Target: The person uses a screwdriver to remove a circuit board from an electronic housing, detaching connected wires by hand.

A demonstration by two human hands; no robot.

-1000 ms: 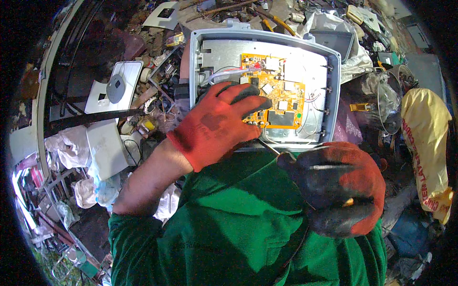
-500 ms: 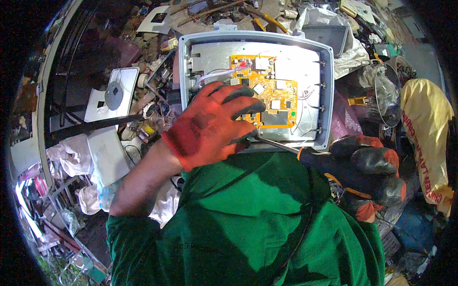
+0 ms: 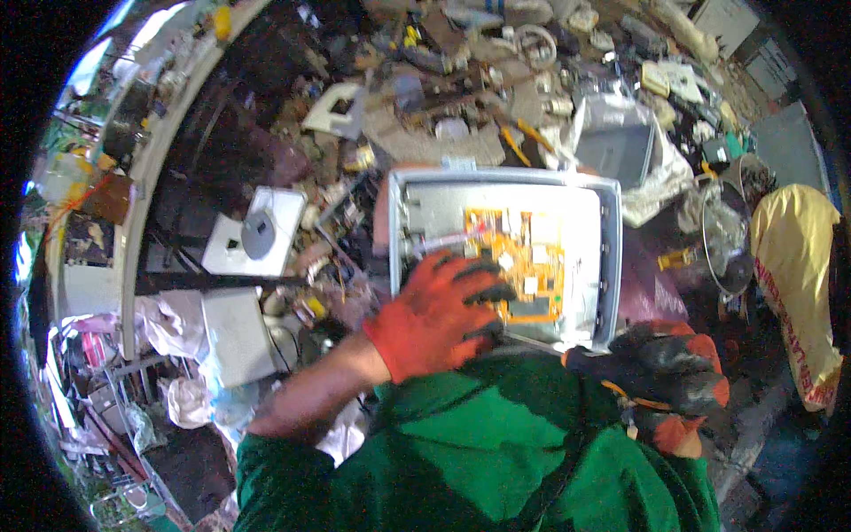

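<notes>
A grey box [image 3: 614, 257] holds a metal plate [image 3: 434, 202] and an orange circuit board [image 3: 548, 262] with several chips on it. My left hand [image 3: 441, 309], in a red glove with dark fingertips, lies over the board's lower left corner with its fingers spread. Its lower fingertips are close to the tip of a screwdriver [image 3: 534, 343]; whether they touch it I cannot tell. At the box's lower right, my right hand [image 3: 678, 368], gloved in black and red, is wrapped around the screwdriver's dark handle. The shaft points left at the board's lower edge. Pale wires cross the board's upper left.
Mixed scrap surrounds the box. To the left lie white panels [image 3: 288, 222] and a pale flat piece [image 3: 238, 341]. A white sack [image 3: 665, 173], a clear round container [image 3: 722, 239] and a yellow sack [image 3: 798, 275] are on the right.
The whole view has shifted, so the box and both hands appear lower, with the box also a little farther right. Both hands keep about the same places at the board and screwdriver.
</notes>
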